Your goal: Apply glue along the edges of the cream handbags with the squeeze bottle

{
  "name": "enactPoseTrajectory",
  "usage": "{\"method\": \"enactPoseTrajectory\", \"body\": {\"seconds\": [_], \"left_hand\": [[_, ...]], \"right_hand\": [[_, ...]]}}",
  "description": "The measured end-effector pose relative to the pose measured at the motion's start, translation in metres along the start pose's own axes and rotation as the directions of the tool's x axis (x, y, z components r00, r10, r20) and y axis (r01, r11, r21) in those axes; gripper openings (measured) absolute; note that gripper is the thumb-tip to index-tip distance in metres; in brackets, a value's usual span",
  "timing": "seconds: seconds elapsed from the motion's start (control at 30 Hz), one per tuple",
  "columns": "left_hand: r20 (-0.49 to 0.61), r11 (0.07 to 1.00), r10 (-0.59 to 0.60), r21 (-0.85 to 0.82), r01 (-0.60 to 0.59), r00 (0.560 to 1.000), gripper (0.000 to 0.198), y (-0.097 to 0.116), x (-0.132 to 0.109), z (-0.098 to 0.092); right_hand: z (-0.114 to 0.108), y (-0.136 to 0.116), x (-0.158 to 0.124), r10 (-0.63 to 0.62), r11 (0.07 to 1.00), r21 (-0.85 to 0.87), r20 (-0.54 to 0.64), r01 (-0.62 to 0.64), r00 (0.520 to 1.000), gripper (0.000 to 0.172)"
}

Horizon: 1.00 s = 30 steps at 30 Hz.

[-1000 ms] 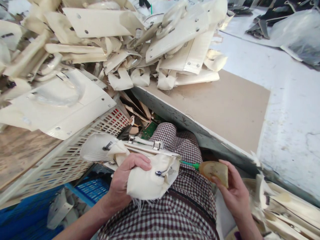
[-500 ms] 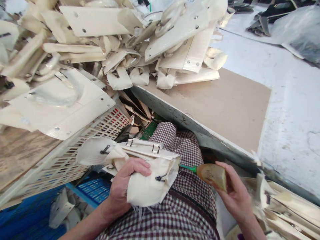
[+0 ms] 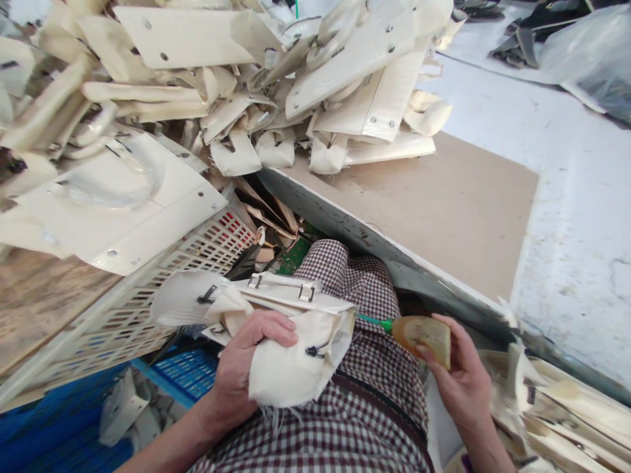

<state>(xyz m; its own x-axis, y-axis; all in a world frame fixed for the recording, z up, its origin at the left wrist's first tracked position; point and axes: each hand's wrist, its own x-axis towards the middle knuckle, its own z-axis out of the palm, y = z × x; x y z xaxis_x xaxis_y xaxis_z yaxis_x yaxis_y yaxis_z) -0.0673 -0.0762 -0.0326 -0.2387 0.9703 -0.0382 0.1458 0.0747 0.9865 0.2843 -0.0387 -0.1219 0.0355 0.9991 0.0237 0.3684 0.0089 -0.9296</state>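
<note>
A cream fabric bag [image 3: 290,358] with a zipper and metal buckles rests on my lap, over checked clothing [image 3: 355,407]. My left hand [image 3: 246,368] is closed around its bunched fabric, thumb on top. My right hand [image 3: 458,381] grips a glue bottle [image 3: 422,334], amber with a thin green nozzle. The nozzle tip points left and reaches the bag's right edge.
A big heap of cream bag panels [image 3: 221,85] covers the table at the back. A white slotted crate [image 3: 133,309] and a blue crate [image 3: 182,374] stand at my left. A brown board [image 3: 444,210] lies on the right, with more cream pieces [image 3: 557,407] at lower right.
The bag has shifted slightly in my left hand. The bottle dipped a little and came back, its nozzle staying at the bag's edge.
</note>
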Motion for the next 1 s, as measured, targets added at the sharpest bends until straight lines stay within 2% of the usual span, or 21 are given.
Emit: {"method": "enactPoseTrajectory", "body": {"seconds": [0.1,0.2,0.3,0.47,0.63,0.87,1.0], "left_hand": [[-0.009,1.000,-0.028,0.001,0.028,1.000,0.015,0.002,0.000,0.001],[-0.024,0.997,-0.072,-0.015,0.072,0.997,0.015,0.006,0.001,0.002],[-0.025,0.995,-0.101,-0.017,0.101,0.995,0.014,0.008,0.002,0.003],[-0.041,0.992,-0.124,-0.044,0.122,0.991,0.018,0.005,0.003,0.004],[-0.047,0.993,-0.114,-0.044,0.112,0.992,0.014,0.003,0.003,0.003],[-0.010,1.000,0.001,0.012,-0.001,1.000,0.011,0.003,-0.001,0.000],[0.020,0.999,-0.002,0.035,0.002,1.000,0.008,0.005,-0.003,-0.002]], "right_hand": [[-0.003,0.004,0.000,-0.077,0.996,-0.043,0.010,0.077,0.997,0.047],[-0.009,0.003,-0.003,-0.153,0.982,-0.098,0.075,0.159,0.985,0.049],[-0.014,-0.001,-0.006,-0.152,0.980,-0.111,0.106,0.164,0.983,0.049],[-0.006,-0.010,-0.005,-0.028,1.000,-0.014,-0.008,0.028,1.000,0.047],[0.007,-0.009,0.000,0.109,0.988,0.117,-0.019,-0.106,0.994,0.045],[0.002,-0.004,-0.004,0.348,0.918,0.173,0.073,-0.355,0.935,0.054],[0.005,-0.011,-0.006,0.409,0.892,0.205,0.017,-0.404,0.912,0.060]]}}
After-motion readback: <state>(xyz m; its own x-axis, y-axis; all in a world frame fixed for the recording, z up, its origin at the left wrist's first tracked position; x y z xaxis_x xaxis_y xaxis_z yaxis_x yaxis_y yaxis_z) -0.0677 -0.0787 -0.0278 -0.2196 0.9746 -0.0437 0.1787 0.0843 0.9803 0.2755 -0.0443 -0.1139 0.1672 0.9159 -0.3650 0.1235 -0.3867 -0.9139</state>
